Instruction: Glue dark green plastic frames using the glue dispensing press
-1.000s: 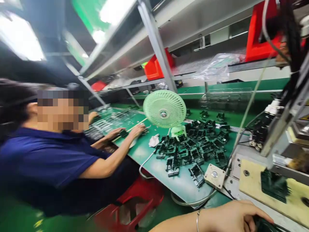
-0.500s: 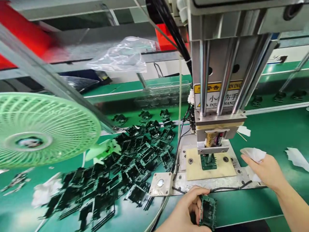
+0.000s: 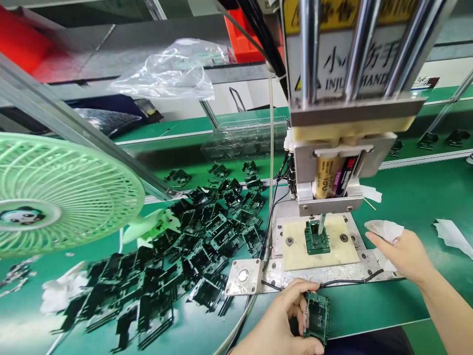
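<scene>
My left hand grips a dark green open-frame plastic part by its edge, just in front of the press base. My right hand is closed on a crumpled white wipe, to the right of the base. Between them, a similar green part sits on the cream fixture plate. Over it is the raised press head, carrying two small battery-like cylinders. A thin rod reaches from the head down to the part.
Many dark green parts lie heaped on the left of the green bench. A metal box with a round button stands beside the base. A green fan, a metal post, hanging cables and white scraps surround the area.
The press head has lifted from the fixture plate, uncovering more of the green part there. Both hands keep their hold and have barely moved; the view has shifted slightly.
</scene>
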A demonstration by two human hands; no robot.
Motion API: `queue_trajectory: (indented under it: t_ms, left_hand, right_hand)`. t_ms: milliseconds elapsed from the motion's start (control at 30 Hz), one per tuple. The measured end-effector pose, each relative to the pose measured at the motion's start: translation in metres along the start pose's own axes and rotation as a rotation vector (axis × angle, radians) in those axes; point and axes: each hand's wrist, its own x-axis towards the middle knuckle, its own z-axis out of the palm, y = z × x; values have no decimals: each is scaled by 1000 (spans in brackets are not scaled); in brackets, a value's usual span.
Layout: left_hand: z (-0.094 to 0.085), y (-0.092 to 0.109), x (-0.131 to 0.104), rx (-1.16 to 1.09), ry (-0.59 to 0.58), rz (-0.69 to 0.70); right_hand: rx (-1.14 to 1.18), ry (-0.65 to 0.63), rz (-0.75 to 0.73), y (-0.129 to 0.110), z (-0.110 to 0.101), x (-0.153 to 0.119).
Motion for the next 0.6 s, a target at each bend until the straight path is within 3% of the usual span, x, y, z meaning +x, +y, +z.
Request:
queue_trajectory:
  t_ms: [67, 167, 333, 467, 600]
  left_hand:
    - [1, -2, 1, 0, 2, -1]
    - [2, -1, 1, -22, 15, -19]
    - [4, 4, 0, -31, 36, -29]
    - [1, -4, -1, -19, 38, -6]
    - [-2, -8, -2, -164, 59, -61]
  right_hand:
    - [12, -16, 3, -4, 0, 0]
    - [25, -149, -113, -18, 4, 3]
    - [17, -373, -287, -54, 34, 16]
    - [42, -496, -242, -69, 58, 26]
    - [151, -620, -176, -75, 58, 30]
